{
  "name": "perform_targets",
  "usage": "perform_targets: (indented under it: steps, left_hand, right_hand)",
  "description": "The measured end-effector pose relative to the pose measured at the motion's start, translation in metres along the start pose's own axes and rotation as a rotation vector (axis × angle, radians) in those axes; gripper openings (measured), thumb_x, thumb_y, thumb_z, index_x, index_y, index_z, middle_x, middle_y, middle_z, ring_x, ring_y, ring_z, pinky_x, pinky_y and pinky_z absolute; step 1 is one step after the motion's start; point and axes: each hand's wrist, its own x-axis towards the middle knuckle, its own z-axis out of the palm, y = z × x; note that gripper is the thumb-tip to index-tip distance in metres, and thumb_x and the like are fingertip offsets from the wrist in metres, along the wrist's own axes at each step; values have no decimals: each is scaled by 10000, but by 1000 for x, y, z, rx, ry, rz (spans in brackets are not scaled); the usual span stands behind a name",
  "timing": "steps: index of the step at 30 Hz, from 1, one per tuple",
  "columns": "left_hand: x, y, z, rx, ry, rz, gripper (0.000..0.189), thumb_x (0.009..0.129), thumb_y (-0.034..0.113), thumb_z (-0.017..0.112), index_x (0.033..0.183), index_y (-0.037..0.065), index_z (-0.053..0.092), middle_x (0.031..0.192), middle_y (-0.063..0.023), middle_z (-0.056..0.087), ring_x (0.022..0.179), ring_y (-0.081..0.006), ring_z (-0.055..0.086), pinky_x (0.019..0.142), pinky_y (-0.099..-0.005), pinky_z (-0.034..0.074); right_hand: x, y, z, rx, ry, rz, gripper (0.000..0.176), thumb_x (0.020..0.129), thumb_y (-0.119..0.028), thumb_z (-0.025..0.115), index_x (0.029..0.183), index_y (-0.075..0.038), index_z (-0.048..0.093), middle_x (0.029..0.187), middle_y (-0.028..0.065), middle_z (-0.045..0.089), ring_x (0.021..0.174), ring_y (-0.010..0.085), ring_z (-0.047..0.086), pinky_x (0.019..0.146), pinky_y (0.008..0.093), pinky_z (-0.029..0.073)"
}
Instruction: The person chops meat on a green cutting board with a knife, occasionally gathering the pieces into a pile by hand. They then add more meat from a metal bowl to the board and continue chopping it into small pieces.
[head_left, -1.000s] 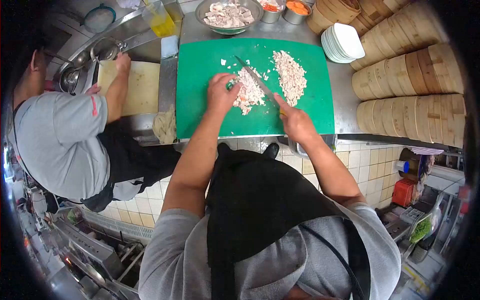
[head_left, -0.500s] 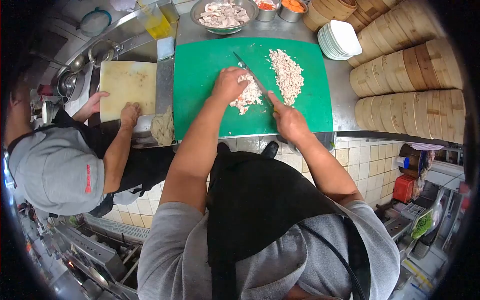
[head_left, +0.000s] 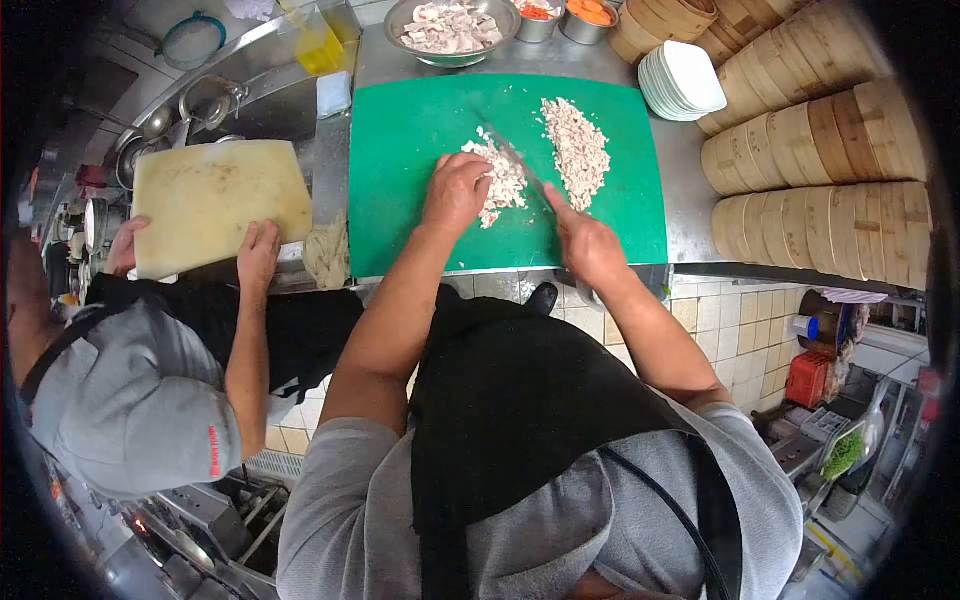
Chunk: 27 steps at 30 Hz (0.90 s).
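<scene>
In my right hand [head_left: 592,246] is the handle of a kitchen knife [head_left: 524,168]; its blurred blade points up and left across the green cutting board [head_left: 400,135]. My left hand [head_left: 459,190] lies just left of the blade, fingers curled against a small pile of chopped pale meat [head_left: 505,185]. Its fingertips are partly hidden. A larger pile of diced meat [head_left: 577,150] lies on the board to the right of the knife.
A bowl of meat pieces [head_left: 452,32] and two metal tins stand behind the board. White plates [head_left: 682,80] and bamboo steamers [head_left: 815,235] are stacked on the right. On the left, a co-worker holds a yellowish cutting board [head_left: 220,190] beside a folded cloth [head_left: 325,250].
My knife has shifted slightly and its blade is now blurred. My left hand moved only a little. The co-worker's board has turned and moved down and left, with the co-worker leaning away.
</scene>
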Motion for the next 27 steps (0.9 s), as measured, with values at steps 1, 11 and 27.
perform_targets:
  steps: [1, 11, 27]
  left_hand:
    - [-1, 0, 1, -2, -3, -6, 175, 799, 61, 779, 974, 77, 773, 1076, -82, 734, 1054, -316, 644, 948, -423, 538]
    - [-1, -1, 2, -23, 3, 6, 179, 797, 47, 779, 975, 65, 772, 1069, -96, 737, 1033, -320, 662, 940, -424, 541]
    - [0, -1, 1, 2, -38, -21, 162, 820, 69, 776, 982, 74, 779, 1073, -96, 744, 1044, -309, 669, 954, -420, 538]
  right_hand:
    - [-1, 3, -2, 0, 0, 1, 727, 940, -56, 631, 1598, -240, 381, 966, 245, 696, 900, 443, 677, 812, 521, 547]
    - [3, 12, -5, 62, 4, -7, 697, 975, -102, 573, 1611, -285, 354, 1000, 266, 686, 908, 459, 676, 847, 543, 536]
    - [-4, 19, 2, -49, 43, 147, 738, 943, -61, 628, 1608, -224, 356, 994, 259, 685, 909, 461, 672, 835, 539, 544]
